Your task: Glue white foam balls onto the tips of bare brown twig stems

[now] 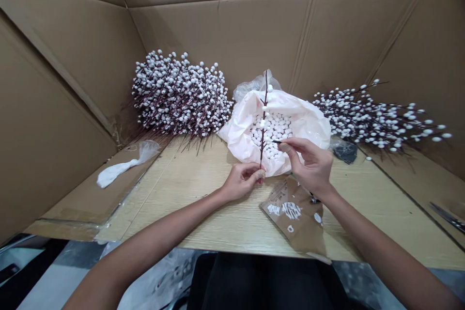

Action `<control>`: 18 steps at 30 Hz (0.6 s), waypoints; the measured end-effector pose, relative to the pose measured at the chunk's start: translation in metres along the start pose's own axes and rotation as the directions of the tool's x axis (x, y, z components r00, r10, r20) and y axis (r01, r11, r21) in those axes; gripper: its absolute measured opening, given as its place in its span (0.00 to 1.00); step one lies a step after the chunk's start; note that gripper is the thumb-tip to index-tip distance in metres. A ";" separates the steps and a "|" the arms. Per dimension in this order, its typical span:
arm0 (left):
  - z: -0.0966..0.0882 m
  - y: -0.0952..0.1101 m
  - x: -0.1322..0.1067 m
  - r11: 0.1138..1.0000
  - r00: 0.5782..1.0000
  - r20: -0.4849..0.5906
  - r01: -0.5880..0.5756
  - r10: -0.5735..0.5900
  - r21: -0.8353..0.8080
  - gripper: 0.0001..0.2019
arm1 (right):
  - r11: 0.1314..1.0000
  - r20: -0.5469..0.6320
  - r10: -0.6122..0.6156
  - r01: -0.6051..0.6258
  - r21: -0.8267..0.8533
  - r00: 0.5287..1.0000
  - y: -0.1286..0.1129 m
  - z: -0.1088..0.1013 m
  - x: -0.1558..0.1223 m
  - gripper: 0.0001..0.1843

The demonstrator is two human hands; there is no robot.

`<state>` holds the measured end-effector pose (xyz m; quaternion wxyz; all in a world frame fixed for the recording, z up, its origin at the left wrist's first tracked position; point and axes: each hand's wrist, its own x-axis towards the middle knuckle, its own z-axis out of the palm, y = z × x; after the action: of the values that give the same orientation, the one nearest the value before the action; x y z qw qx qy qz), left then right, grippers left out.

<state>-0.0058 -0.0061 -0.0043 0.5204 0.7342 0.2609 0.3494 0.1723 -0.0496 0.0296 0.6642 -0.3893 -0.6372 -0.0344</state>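
Observation:
My left hand (pixel 242 180) pinches the lower end of a thin dark twig (pixel 263 121) and holds it upright; a few white beads sit on its upper part. My right hand (pixel 309 162) is closed just right of the twig, its fingertips pinching a short dark side stem near the twig's middle. Behind the twig lies an open pale pink plastic bag (pixel 308 118) full of loose white beads (pixel 276 128). Both hands hover over the light wooden tabletop (pixel 218 213).
A dense heap of beaded twigs (pixel 179 94) lies at the back left, a looser pile of beaded twigs (pixel 378 116) at the back right. A scrap of brown cardboard with white glue dabs (pixel 296 215) lies under my right wrist. A crumpled white bag (pixel 121 167) lies left. Cardboard walls surround the table.

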 end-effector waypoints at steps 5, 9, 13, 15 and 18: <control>-0.001 0.001 -0.001 1.000 1.000 0.012 -0.014 0.014 0.014 0.14 | 0.982 -0.127 0.134 -0.115 0.150 0.983 -0.002 -0.006 0.010 0.08; -0.002 0.001 -0.001 0.999 0.999 0.046 -0.029 0.027 0.043 0.13 | 0.971 -0.208 0.174 -0.133 0.197 0.962 -0.001 -0.010 0.019 0.06; -0.003 0.001 -0.002 0.998 0.997 0.077 -0.029 0.025 0.049 0.12 | 0.975 -0.208 0.182 -0.149 0.166 0.961 0.004 -0.012 0.021 0.06; -0.003 0.002 -0.002 0.998 0.996 0.083 -0.023 0.018 0.052 0.13 | 0.978 -0.187 0.180 -0.155 0.139 0.966 0.007 -0.012 0.019 0.06; -0.003 0.003 -0.002 0.998 0.996 0.086 -0.017 0.012 0.061 0.13 | 0.986 -0.165 0.148 -0.132 0.106 0.975 0.011 -0.010 0.015 0.08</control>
<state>-0.0097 -0.0069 -0.0012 0.5058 0.7659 0.2437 0.3133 0.1894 -0.0412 0.0388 0.7351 -0.3971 -0.5494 0.0091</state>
